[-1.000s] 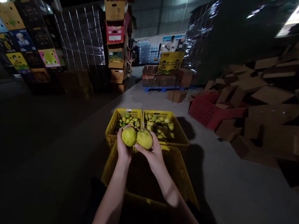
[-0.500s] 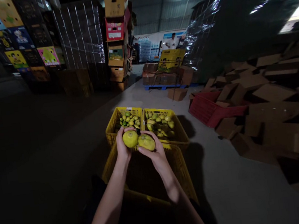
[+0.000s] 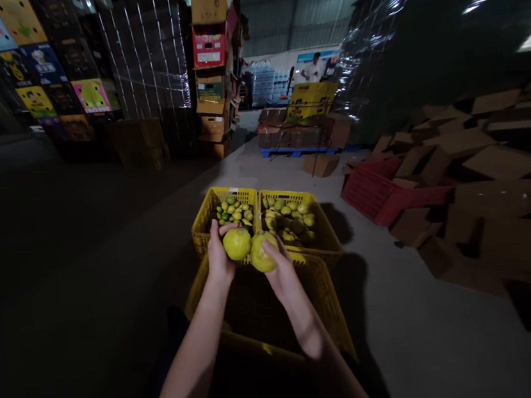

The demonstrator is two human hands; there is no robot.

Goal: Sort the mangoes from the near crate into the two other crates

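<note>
A round yellow-green fruit (image 3: 237,244), citrus-like in look, rests in my left hand (image 3: 219,256), whose fingers curl round its far side. My right hand (image 3: 279,263) grips a second yellow-green fruit (image 3: 262,253), its thumb lying across the top. The two fruits sit side by side, almost touching, above the far rim of a dark-bottomed yellow crate (image 3: 333,300). Just beyond stand two more yellow crates: the left crate (image 3: 201,240) holds small green and yellow fruits, and the right crate (image 3: 330,233) holds larger yellow-green ones.
To the right lies a red plastic crate (image 3: 374,192) beside a heap of cardboard boxes (image 3: 488,197). A blue pallet (image 3: 296,151) with boxes stands ahead. Stacked cartons (image 3: 211,50) and wrapped pallet loads (image 3: 152,64) rise behind. A person (image 3: 311,67) is in the background.
My right hand has turned its fruit, and its thumb has moved from the near side onto the top. The left fruit has also turned slightly. The whole view has shifted a little.
</note>
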